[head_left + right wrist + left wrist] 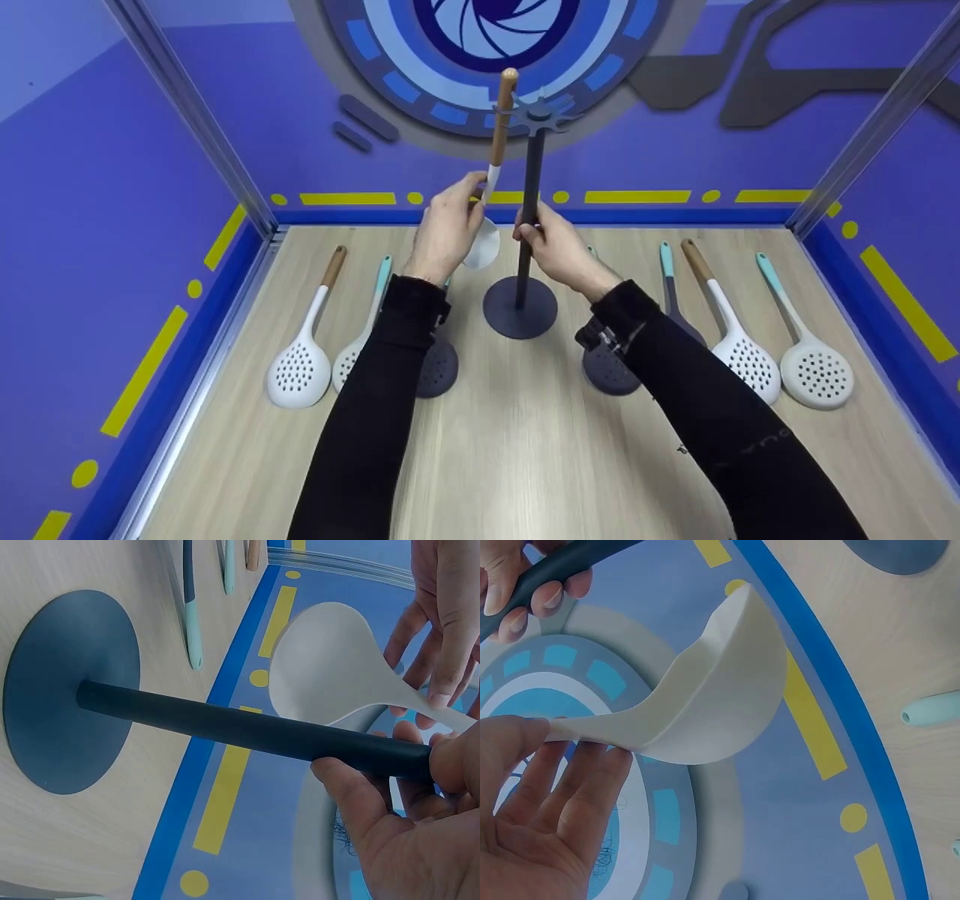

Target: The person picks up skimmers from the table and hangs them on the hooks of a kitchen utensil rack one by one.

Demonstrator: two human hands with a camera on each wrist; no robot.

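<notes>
A white ladle (482, 244) with a wooden handle hangs upright at the left of a dark stand (531, 172), the handle's top beside the stand's hooked crown (538, 114). My left hand (448, 229) pinches the ladle's white neck; in the left wrist view its bowl (720, 697) extends past the fingertips of that hand (555, 817). My right hand (561, 251) grips the stand's pole, also seen in the right wrist view (405, 817). The round base (71, 690) rests on the table. Whether the handle sits on a hook I cannot tell.
White (298, 373) and pale (349, 364) slotted spoons and a dark one (437, 367) lie left of the stand. To the right lie a dark utensil (611, 371), another partly under my sleeve, a white skimmer (748, 364) and a cream skimmer (817, 375). Blue panels surround the table.
</notes>
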